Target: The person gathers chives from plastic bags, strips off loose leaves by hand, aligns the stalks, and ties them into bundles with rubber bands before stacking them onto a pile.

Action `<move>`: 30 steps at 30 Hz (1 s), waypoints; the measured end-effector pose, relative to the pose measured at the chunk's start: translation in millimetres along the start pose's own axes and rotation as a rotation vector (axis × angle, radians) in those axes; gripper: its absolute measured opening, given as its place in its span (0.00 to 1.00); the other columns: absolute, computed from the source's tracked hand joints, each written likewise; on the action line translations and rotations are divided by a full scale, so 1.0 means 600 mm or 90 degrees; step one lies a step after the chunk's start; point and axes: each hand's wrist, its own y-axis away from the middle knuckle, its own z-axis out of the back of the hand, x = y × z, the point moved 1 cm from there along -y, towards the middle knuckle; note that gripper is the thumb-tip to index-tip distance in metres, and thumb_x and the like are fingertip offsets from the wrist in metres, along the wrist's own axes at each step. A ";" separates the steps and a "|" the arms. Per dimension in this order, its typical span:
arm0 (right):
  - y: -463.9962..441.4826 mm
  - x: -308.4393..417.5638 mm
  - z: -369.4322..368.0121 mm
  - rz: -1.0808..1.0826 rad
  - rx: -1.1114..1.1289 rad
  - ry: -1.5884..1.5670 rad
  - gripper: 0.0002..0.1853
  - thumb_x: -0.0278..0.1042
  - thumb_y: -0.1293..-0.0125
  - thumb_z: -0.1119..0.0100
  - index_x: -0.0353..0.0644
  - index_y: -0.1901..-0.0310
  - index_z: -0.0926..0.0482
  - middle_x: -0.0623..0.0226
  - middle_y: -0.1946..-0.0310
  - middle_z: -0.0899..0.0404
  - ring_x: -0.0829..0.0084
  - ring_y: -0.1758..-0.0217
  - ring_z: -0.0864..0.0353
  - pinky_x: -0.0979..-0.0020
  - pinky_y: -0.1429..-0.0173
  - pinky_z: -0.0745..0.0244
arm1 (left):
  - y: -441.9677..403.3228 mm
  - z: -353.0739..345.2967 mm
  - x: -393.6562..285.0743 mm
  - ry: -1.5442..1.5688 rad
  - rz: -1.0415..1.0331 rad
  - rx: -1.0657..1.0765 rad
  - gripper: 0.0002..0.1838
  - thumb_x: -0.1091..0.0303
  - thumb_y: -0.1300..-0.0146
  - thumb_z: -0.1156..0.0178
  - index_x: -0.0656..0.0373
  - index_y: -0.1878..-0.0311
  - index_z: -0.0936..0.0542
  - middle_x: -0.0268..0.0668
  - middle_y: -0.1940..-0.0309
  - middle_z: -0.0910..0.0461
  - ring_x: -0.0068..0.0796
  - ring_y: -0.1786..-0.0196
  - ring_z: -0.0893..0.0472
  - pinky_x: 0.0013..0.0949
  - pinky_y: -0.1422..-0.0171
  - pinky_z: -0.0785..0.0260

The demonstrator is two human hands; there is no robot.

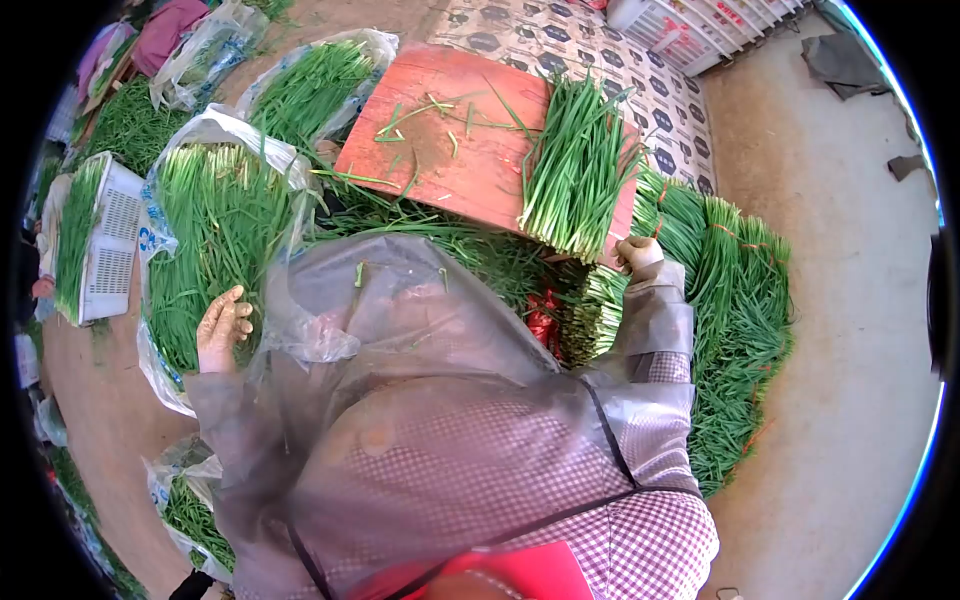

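- Clothes (640,540) are shielded by plastic (400,290), likely against dirt.
- Chives (575,175) are laid on the board (450,130), pale ends within reach.
- Left hand (223,325) is held empty, half-curled; right hand (642,255) is bent at the board's edge, pinch unclear.

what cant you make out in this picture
Head view, right hand: its own curled fingers hide whether the grip holds anything.
Head view, red item: partly hidden by the plastic apron and greens.
Head view, white crate: cut off by the top edge.
Head view, another person's hand: too small, by the dark rim.
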 end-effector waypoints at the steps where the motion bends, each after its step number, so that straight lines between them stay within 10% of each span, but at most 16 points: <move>1: 0.006 0.013 -0.007 0.003 0.002 -0.002 0.09 0.31 0.41 0.43 0.33 0.70 0.19 0.66 0.80 0.23 0.76 0.82 0.28 0.75 0.79 0.34 | 0.003 0.001 -0.002 -0.002 -0.003 -0.002 0.19 0.60 0.32 0.46 0.60 0.43 0.25 0.30 0.66 0.19 0.11 0.73 0.25 0.16 0.68 0.38; 14: 0.064 0.278 -0.207 0.252 0.212 -0.142 0.16 0.41 0.32 0.46 0.37 0.65 0.17 0.77 0.86 0.32 0.86 0.88 0.42 0.81 0.83 0.52 | 0.020 0.041 -0.002 -0.017 -0.037 -0.050 0.14 0.66 0.32 0.47 0.58 0.46 0.23 0.30 0.64 0.18 0.14 0.71 0.25 0.17 0.67 0.36; 21: 0.139 0.418 -0.480 0.290 0.632 -0.084 0.13 0.35 0.32 0.50 0.38 0.53 0.20 0.70 0.75 0.23 0.83 0.80 0.31 0.81 0.75 0.37 | 0.007 0.084 0.002 -0.036 -0.069 -0.105 0.14 0.68 0.34 0.44 0.63 0.48 0.23 0.32 0.62 0.19 0.18 0.64 0.23 0.22 0.59 0.31; 30: 0.172 0.524 -0.751 0.241 0.744 -0.165 0.17 0.37 0.35 0.44 0.40 0.48 0.23 0.67 0.59 0.18 0.77 0.66 0.20 0.75 0.61 0.28 | -0.183 0.098 -0.031 0.028 -0.164 -0.057 0.10 0.74 0.37 0.44 0.62 0.53 0.20 0.34 0.64 0.18 0.18 0.67 0.22 0.22 0.62 0.29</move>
